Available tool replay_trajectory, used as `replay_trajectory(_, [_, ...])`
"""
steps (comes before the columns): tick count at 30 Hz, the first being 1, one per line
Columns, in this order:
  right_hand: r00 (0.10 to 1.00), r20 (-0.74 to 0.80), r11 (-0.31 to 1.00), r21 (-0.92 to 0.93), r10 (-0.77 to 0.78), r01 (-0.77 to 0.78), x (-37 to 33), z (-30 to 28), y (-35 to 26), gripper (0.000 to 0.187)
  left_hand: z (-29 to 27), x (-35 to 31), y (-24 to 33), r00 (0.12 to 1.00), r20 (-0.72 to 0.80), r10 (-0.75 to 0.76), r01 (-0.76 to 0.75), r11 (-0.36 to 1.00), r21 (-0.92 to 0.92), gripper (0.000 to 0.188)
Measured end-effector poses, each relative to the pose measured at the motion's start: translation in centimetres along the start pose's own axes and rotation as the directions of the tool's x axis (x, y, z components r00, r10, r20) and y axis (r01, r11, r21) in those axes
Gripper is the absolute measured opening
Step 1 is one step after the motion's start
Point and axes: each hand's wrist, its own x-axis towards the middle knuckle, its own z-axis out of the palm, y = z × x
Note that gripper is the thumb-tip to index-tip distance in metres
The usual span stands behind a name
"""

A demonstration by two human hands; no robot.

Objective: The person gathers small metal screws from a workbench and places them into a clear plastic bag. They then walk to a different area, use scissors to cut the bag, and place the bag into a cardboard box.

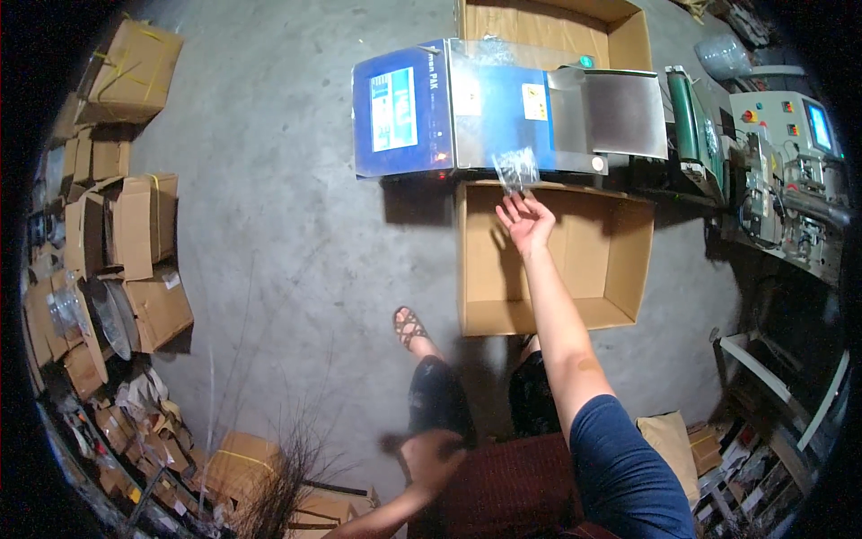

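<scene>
A small clear plastic bag (515, 169) is at the front edge of a blue and grey packaging machine (498, 103). My right hand (526, 221) reaches up to it with the palm turned upward. The fingertips meet the bag's lower end and appear to pinch it; the other fingers are loosely curled. Below this hand stands an open cardboard box (588, 242), with the arm crossing over it. My left hand (435, 456) is low over my thigh and smeared by motion. Its fingers cannot be made out, nor whether anything is in them.
Another open cardboard box (628, 40) lies behind the machine. At its right are a green roller conveyor (687, 121) and a machine with a control panel (790, 126). Cardboard boxes (144, 225) pile up along the left. A metal frame (763, 368) stands at the right.
</scene>
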Motion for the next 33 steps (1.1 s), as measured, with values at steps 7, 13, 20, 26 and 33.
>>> replay_trajectory(7, [0.994, 0.004, 0.926, -0.362, 0.113, -0.104, 2.2, -3.6, 0.9, 0.030, -1.2, 0.4, 1.0, 1.000, 0.020, 0.002, -0.003, 0.998, 0.062, 0.018])
replay_trajectory(13, [0.931, 0.013, 0.888, -0.306, 0.364, -0.343, -4.3, -6.7, 4.4, 0.023, -0.8, 0.4, 1.5, 0.997, 0.052, -0.065, 0.063, 0.998, 0.030, 0.016])
replay_trajectory(20, [0.879, 0.000, 0.820, -0.362, 0.476, -0.444, -16.0, -9.6, 6.1, 0.033, -1.3, 0.2, 2.9, 0.999, -0.012, -0.041, 0.042, 0.994, 0.099, 0.015])
replay_trajectory(26, [0.734, -0.147, 0.567, -0.542, 0.663, -0.620, -24.6, -10.2, 5.1, 0.027, 0.6, -1.4, 2.3, 0.996, -0.085, -0.022, 0.031, 0.994, 0.107, 0.017])
replay_trajectory(33, [0.450, -0.111, 0.361, -0.442, 0.886, -0.821, -31.4, -12.2, 2.9, 0.045, 1.6, -2.6, 3.1, 0.988, 0.061, -0.140, 0.133, 0.986, 0.104, 0.018])
